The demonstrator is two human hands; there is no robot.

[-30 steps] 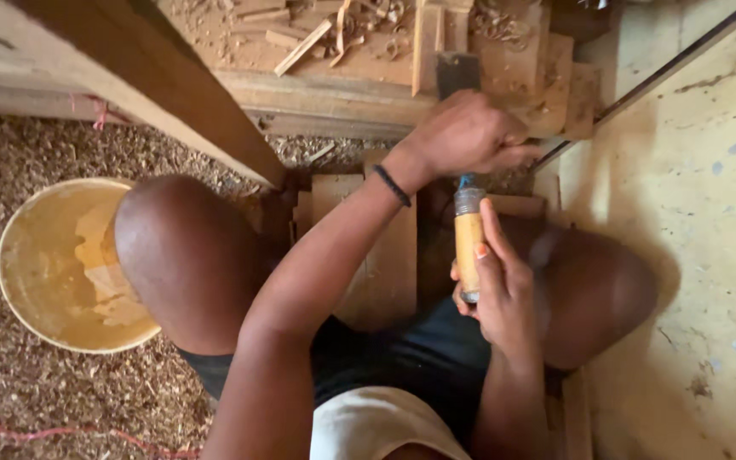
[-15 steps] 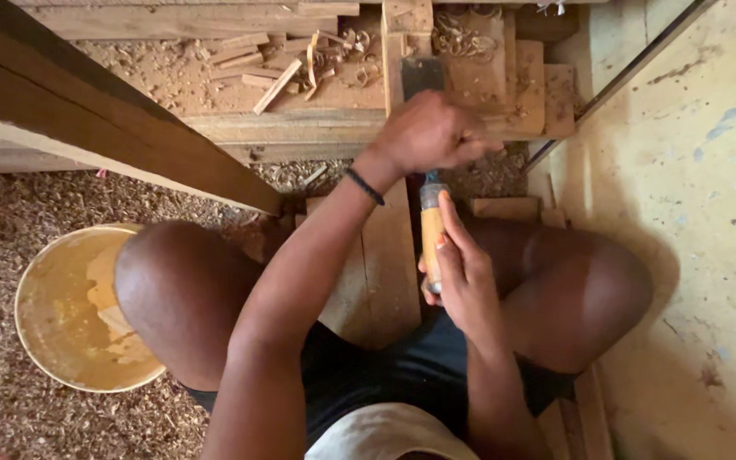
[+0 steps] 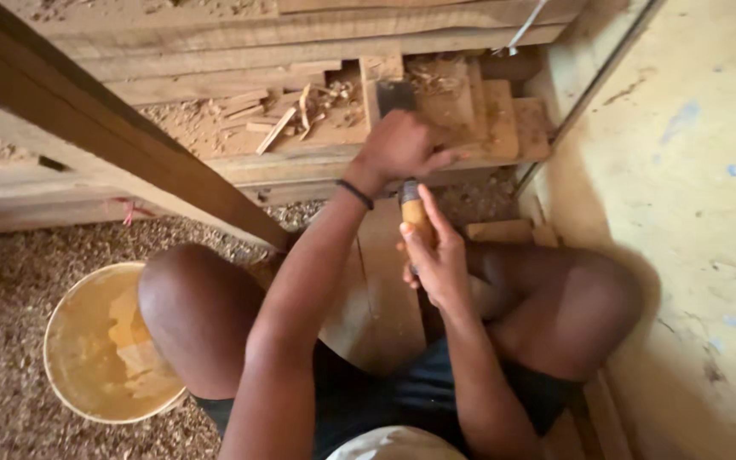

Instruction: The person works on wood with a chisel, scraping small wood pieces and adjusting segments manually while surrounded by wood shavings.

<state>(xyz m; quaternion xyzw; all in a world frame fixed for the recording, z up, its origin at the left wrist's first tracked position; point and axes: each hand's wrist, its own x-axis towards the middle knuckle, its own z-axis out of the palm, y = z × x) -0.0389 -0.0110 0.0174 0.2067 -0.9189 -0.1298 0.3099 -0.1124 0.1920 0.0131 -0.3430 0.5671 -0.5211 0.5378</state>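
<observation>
Left hand (image 3: 402, 149) clenched low on the chisel (image 3: 412, 213), right hand (image 3: 438, 260) wrapped around its orange handle, blade set on the wooden board (image 3: 334, 128). I judge clean cuts need a low angle, steady pressure, fingers behind the edge.

— Where does the chisel (image 3: 402, 153) lie?
— On the far workpiece (image 3: 436, 111), left hand (image 3: 398, 149) over it, right hand (image 3: 436, 260) nearer on its handle.
— And the rest?
— Wood scraps (image 3: 278, 123) left of the blade; a bucket (image 3: 70, 375) near left, beside the knee (image 3: 189, 298).
</observation>
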